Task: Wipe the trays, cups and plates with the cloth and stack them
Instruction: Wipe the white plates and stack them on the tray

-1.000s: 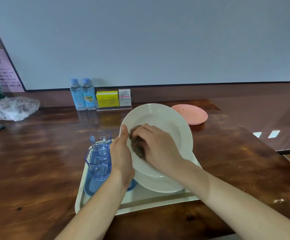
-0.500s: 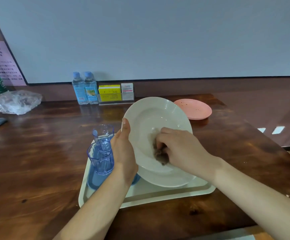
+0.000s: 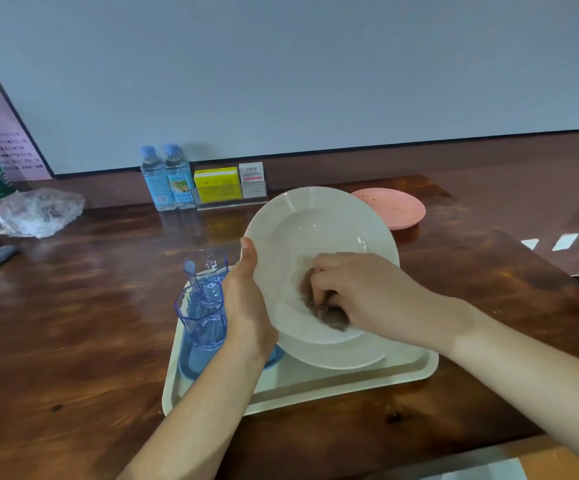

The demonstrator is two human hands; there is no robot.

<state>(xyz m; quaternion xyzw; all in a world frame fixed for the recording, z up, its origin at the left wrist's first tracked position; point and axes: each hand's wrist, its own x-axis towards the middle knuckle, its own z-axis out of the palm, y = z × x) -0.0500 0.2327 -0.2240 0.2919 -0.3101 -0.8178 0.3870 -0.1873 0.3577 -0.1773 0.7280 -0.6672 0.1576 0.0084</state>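
The blurred brown cloth [image 3: 329, 315] is mostly hidden under the right hand [image 3: 360, 292], which clutches it inside the white plate [image 3: 319, 230]. The left hand [image 3: 246, 306] grips the rim at nine o'clock; the plate tilts toward the viewer, over the tray [image 3: 315, 386].

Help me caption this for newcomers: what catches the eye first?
The big white plate, tilted over the cream tray: the left hand holds its rim, the right hand presses a brown cloth inside. Two blue cups stand at the tray's left; a pink plate lies behind.
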